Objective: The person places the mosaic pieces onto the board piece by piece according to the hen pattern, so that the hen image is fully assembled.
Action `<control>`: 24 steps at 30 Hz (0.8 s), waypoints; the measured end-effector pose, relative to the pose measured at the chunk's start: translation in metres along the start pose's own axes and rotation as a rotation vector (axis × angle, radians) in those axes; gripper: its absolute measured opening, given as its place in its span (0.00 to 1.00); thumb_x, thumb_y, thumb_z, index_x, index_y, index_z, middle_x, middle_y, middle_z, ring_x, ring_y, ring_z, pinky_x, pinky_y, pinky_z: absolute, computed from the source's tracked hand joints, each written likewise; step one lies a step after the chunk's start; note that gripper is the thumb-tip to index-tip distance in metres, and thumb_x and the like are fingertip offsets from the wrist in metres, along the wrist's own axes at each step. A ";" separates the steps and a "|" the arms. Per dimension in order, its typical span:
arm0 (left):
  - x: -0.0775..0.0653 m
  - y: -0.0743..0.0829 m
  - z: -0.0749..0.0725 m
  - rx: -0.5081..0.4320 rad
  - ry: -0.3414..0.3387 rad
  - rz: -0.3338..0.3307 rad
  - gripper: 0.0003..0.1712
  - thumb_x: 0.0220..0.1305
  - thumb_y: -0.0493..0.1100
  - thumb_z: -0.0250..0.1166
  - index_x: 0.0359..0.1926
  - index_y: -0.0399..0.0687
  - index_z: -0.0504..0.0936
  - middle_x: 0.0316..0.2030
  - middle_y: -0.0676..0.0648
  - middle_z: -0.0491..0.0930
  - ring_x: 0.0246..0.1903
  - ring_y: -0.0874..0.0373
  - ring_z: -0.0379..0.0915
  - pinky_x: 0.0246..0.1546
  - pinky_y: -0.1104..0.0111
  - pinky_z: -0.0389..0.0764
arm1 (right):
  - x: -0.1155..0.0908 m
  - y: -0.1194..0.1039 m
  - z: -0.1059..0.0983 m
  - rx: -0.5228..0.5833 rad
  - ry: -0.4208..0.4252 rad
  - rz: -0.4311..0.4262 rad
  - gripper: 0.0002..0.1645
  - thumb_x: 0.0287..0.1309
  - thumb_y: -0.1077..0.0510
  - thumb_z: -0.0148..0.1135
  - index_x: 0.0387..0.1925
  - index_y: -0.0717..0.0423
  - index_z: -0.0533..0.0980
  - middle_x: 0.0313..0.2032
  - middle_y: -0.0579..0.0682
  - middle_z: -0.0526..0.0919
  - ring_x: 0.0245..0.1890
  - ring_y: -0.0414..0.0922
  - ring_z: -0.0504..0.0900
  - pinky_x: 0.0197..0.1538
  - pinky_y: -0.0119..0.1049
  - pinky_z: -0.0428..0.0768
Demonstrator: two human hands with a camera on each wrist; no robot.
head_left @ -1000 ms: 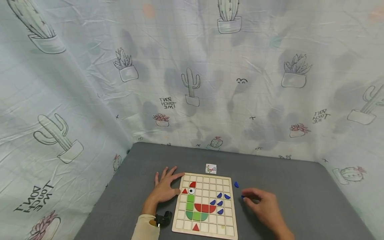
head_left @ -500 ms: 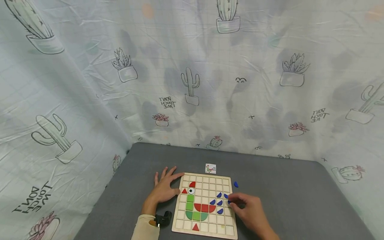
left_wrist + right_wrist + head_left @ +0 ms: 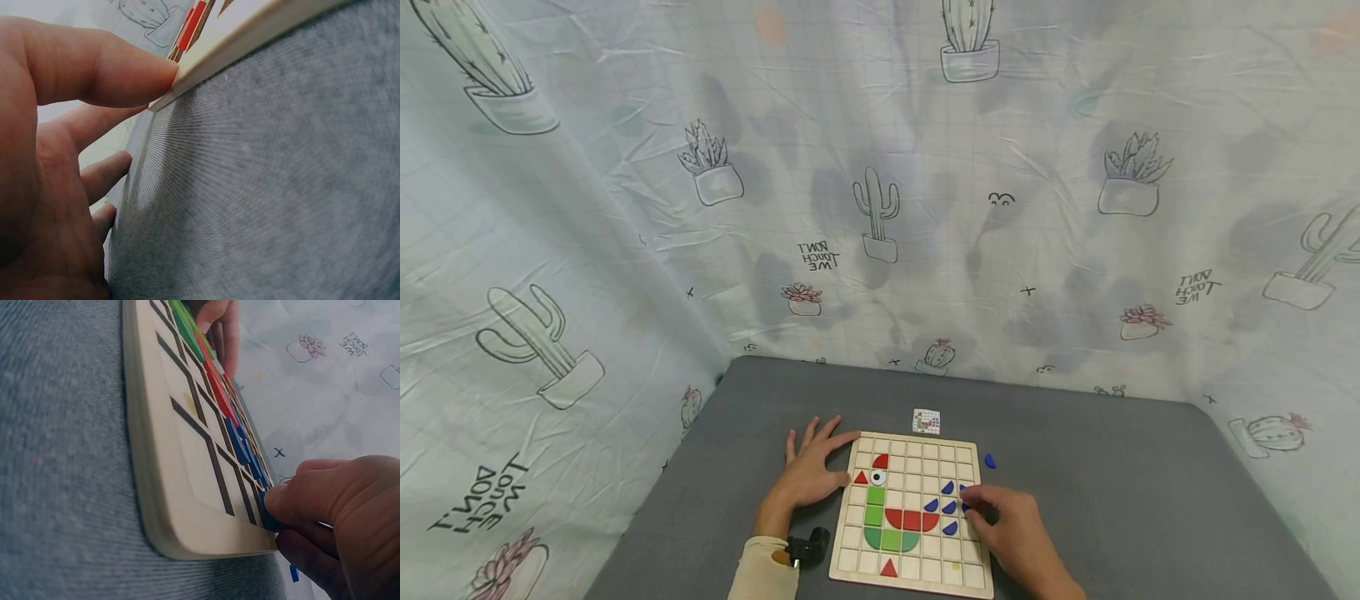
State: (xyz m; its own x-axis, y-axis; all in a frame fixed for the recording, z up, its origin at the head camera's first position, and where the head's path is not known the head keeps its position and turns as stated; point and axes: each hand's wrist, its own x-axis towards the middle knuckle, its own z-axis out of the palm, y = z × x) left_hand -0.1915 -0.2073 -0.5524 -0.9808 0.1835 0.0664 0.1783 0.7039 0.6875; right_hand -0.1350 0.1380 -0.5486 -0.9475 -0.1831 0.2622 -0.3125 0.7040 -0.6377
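A square-gridded wooden board (image 3: 931,467) lies on the grey table, bearing colored pieces in a bird-like pattern. My left hand (image 3: 808,479) rests at its left edge, fingers spread, thumb tip against the side in the left wrist view. Over the right edge, my right hand (image 3: 1018,525) pinches a small blue segment-shaped piece (image 3: 269,515) between thumb and fingers, down at a right-hand square. Several like blue pieces (image 3: 950,528) sit in squares just left of it. Red pieces (image 3: 912,521), green squares (image 3: 876,516) and a round eye piece (image 3: 878,477) lie farther left.
Another loose blue piece (image 3: 990,461) lies on the table (image 3: 1090,467) beyond the board's right edge. Behind the board is a small picture card (image 3: 927,422) with a similar pattern. A cactus-print curtain (image 3: 880,317) surrounds the table's back and sides.
My right hand has carried the blue piece leftward from the table beside the board to a square at the board's right side. The left hand has stayed in place.
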 end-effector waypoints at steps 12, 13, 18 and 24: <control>0.001 0.000 0.000 -0.007 0.000 0.006 0.40 0.58 0.38 0.75 0.74 0.59 0.82 0.85 0.38 0.61 0.87 0.30 0.39 0.80 0.28 0.26 | -0.003 0.003 -0.003 0.049 0.053 -0.010 0.19 0.53 0.72 0.80 0.41 0.46 0.91 0.38 0.37 0.93 0.38 0.37 0.91 0.44 0.35 0.90; 0.001 0.000 0.000 -0.007 -0.002 0.004 0.40 0.58 0.38 0.74 0.74 0.59 0.82 0.85 0.38 0.61 0.87 0.30 0.38 0.80 0.28 0.26 | -0.003 0.004 -0.004 0.062 0.069 -0.008 0.20 0.52 0.72 0.81 0.41 0.46 0.92 0.38 0.37 0.93 0.38 0.37 0.91 0.44 0.35 0.90; 0.001 0.000 0.000 -0.013 -0.003 0.005 0.41 0.57 0.38 0.74 0.74 0.59 0.82 0.85 0.38 0.61 0.87 0.30 0.38 0.80 0.28 0.26 | -0.004 0.015 -0.016 0.060 0.153 -0.002 0.20 0.49 0.70 0.84 0.42 0.46 0.92 0.38 0.37 0.94 0.38 0.36 0.92 0.43 0.35 0.91; 0.000 0.000 0.000 -0.020 -0.002 0.003 0.41 0.56 0.37 0.75 0.74 0.59 0.83 0.85 0.38 0.61 0.87 0.30 0.38 0.80 0.28 0.26 | -0.008 0.034 -0.038 -0.024 0.232 -0.012 0.20 0.49 0.66 0.87 0.44 0.47 0.92 0.40 0.40 0.95 0.39 0.38 0.94 0.43 0.30 0.89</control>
State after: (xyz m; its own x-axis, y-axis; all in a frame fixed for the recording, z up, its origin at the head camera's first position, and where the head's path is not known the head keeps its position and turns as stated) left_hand -0.1913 -0.2077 -0.5526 -0.9801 0.1869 0.0674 0.1797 0.6894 0.7017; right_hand -0.1358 0.1896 -0.5445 -0.9020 -0.0310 0.4306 -0.3191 0.7197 -0.6166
